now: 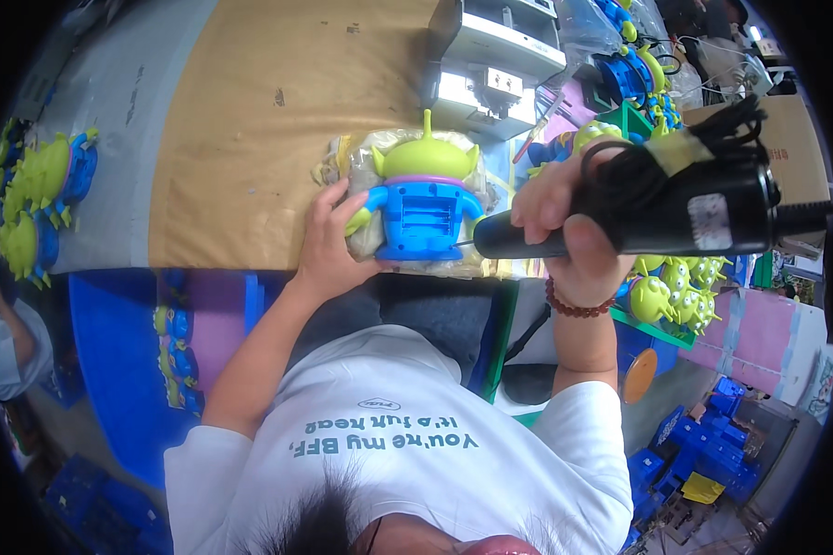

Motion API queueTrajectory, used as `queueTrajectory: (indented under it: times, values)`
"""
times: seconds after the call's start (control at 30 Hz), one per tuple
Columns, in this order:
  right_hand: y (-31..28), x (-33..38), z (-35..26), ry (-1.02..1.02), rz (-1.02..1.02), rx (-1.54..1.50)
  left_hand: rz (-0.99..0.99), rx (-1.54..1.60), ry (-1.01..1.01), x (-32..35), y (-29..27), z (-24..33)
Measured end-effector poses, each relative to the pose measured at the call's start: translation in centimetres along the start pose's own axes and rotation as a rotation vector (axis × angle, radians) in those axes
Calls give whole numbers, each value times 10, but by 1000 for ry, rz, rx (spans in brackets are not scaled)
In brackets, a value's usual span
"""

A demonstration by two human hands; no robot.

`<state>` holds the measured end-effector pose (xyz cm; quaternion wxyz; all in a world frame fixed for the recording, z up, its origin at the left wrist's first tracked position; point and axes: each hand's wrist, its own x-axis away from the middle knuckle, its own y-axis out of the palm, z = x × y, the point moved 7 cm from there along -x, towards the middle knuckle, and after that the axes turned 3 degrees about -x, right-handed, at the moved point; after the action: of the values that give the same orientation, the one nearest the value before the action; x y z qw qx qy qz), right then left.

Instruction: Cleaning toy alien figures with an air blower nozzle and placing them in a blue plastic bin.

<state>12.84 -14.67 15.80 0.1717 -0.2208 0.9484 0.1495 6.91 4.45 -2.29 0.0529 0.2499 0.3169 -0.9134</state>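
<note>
One green-and-blue toy figure [423, 190] lies on a plastic-wrapped pad [363, 165] at the near edge of a brown-covered worktable [250, 120], its ridged recess [428, 214] facing up. The left hand [326, 242] clasps the toy's left side, while the right hand [553, 194], closed around a black power tool [680, 213], points its thin bit at the blue body's lower right corner; whether they touch cannot be told. Beyond stands a white machine [495, 46]

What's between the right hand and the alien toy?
In the head view, the black tool's tapered nose and thin bit lie between the right hand and the toy.
</note>
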Motion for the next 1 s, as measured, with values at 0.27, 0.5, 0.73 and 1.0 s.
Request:
queueTrajectory:
  times: [0.27,0.5,0.73,1.0]
  values:
    - [16,12,6,-115,-248,-112,-21,-38,24,1,-1,3]
    - [16,21,8,-51,-238,-102,-22,-2,-1,0,0,1]
    - [11,11,10,-28,-241,-142,-15,3,3,-1,-2,1]
    - [-70,-104,-5,-160,171,154,-32,15,-16,-2,-1,1]
